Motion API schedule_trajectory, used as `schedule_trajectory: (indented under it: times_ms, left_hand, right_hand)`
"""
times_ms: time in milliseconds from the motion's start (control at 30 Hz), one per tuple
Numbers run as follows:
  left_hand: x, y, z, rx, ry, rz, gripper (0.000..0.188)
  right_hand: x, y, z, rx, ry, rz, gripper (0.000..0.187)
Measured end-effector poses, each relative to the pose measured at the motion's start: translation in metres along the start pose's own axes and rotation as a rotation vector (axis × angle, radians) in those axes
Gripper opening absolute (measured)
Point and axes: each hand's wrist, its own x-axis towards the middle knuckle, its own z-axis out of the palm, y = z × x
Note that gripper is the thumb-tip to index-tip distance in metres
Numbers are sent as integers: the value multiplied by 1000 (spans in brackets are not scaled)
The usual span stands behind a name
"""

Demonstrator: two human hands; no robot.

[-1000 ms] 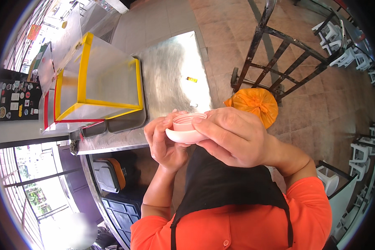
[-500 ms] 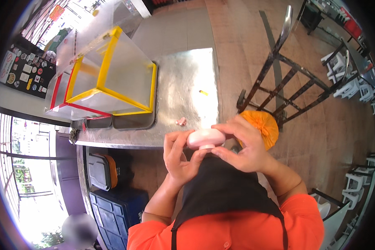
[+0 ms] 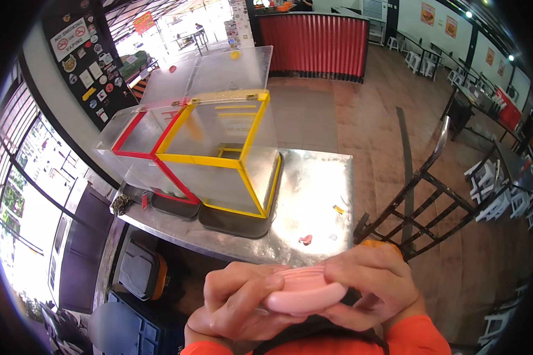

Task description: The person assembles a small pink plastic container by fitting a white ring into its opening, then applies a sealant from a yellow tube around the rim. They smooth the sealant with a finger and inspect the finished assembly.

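Observation:
Between my two hands is a pink, rounded, disc-like object with a smooth thick rim and ridges across its upper side; I cannot make out its exact kind. My left hand pinches its left end, the thumb and fingers closed against it. On the right end, my right hand grips it in the same way. Both hands are low in the view, in front of the near edge of a metal table. A small pink piece and a small yellow piece lie on the tabletop beyond them.
Clear boxes with yellow and red frames stand on the table's left part, lids raised. A black hand truck stands to the right, near an orange bundle. Blue and grey-orange bins sit below left.
The view has tilted up, showing more of the room beyond. The pink object has turned in my hands, so its ridged side now shows. Both hands still hold it.

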Motion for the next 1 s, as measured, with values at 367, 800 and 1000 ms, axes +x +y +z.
schedule_trajectory:
  times_ms: [367, 800, 1000]
  left_hand:
    - [12, -2, 19, 535, 560, 176, 46]
    - [4, 6, 49, 648, 676, 124, 39]
    - [11, 16, 60, 321, 606, 114, 43]
  right_hand:
    - [17, -3, 17, 103, -33, -85, 42]
    - [25, -11, -6, 118, -115, -84, 36]
    - [1, -2, -5, 12, 68, -155, 33]
